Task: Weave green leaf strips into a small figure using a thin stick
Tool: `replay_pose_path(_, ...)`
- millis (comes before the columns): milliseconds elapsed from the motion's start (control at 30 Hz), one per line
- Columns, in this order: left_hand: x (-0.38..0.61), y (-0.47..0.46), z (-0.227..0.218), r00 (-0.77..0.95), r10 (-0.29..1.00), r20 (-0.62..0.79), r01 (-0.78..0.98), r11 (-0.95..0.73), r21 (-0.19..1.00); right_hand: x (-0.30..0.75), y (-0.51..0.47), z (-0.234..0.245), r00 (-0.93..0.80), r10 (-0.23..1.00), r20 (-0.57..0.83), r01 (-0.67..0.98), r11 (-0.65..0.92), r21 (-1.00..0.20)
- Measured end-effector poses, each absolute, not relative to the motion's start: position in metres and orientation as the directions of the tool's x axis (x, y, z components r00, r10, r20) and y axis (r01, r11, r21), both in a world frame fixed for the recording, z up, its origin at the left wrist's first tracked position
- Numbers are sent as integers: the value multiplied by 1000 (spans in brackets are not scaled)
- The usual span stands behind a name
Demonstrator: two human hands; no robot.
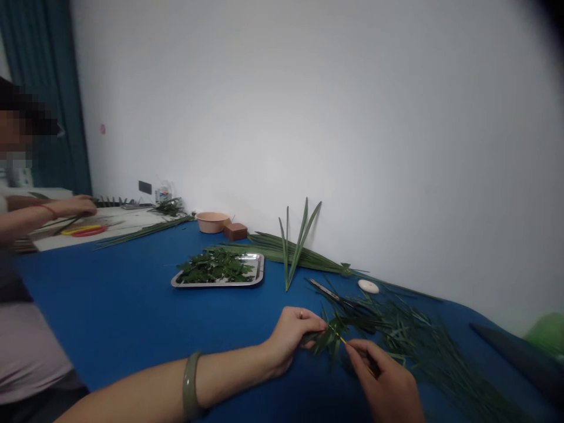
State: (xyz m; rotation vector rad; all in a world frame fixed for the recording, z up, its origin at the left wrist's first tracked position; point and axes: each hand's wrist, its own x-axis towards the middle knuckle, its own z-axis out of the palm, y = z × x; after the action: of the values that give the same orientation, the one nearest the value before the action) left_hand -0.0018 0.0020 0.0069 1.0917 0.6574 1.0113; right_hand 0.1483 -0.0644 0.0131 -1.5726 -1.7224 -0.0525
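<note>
My left hand (288,338) is closed, its thumb and fingers pinching a small cluster of green leaf strips (326,342). From the right, my right hand (388,379) grips a thin yellow stick-like tool (341,338), whose slender tip meets the leaf cluster beside my left fingertips. The tool's exact kind is too small to make out. Just beyond my hands lie scissors (328,290) with the blades pointing up and left. Loose cut leaf strips (399,329) are heaped to the right of them.
A metal tray (259,270) bears leaf pieces on the blue table (145,305). Behind it are a long leaf bundle (317,261), a brown block (235,231) and a peach bowl (212,222). A white disc (368,286) sits near the wall. At left, a co-worker's hand (79,205) handles leaves.
</note>
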Motion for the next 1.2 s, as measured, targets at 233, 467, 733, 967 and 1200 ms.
replay_pose_path(233,-2,2,6,439,899,-5,-360,181,915,150,-62,12,70,831,553,830,259,-493)
replay_pose_path(467,-2,1,9,478,878,-37,-403,256,879,152,-59,9,87,858,507,778,260,-573)
replay_pose_path(733,-4,1,10,517,854,-54,-410,303,861,149,-62,12,75,840,537,793,276,-542)
replay_pose_path(967,-5,-1,10,531,846,-43,-407,299,863,145,-65,15,66,837,543,806,276,-524)
replay_pose_path(1200,-5,6,6,542,839,-43,-349,271,897,146,-66,16,63,807,587,846,269,-461)
